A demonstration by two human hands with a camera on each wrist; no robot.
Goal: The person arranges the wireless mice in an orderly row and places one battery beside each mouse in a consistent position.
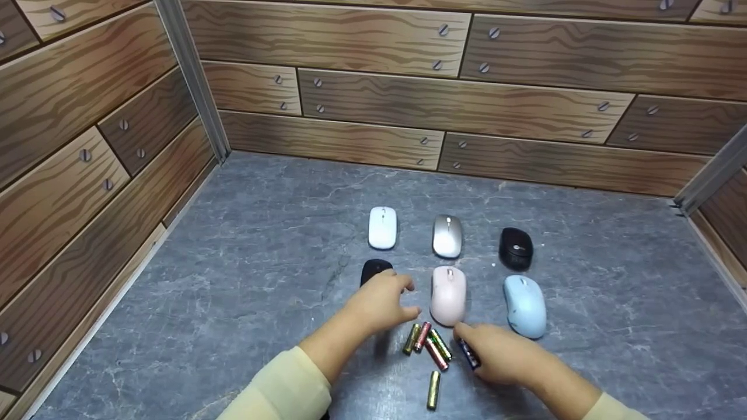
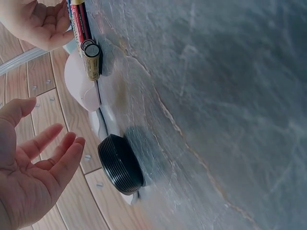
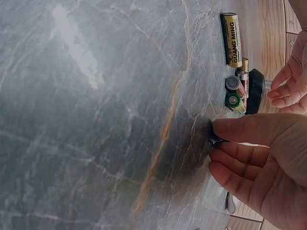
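Observation:
My right hand pinches a dark blue battery between thumb and fingers, low over the table beside a pile of batteries. In the right wrist view only the dark end of that battery shows. My left hand hovers with fingers spread and holds nothing, partly hiding a black mouse. Right of it sits a pink mouse. Between the hands lie several batteries: a gold one, red ones and a green one. Another gold battery lies apart, nearer me.
Behind stand a white mouse, a silver mouse and a second black mouse. A light blue mouse sits beyond my right hand. Wood-patterned walls border the grey marbled table.

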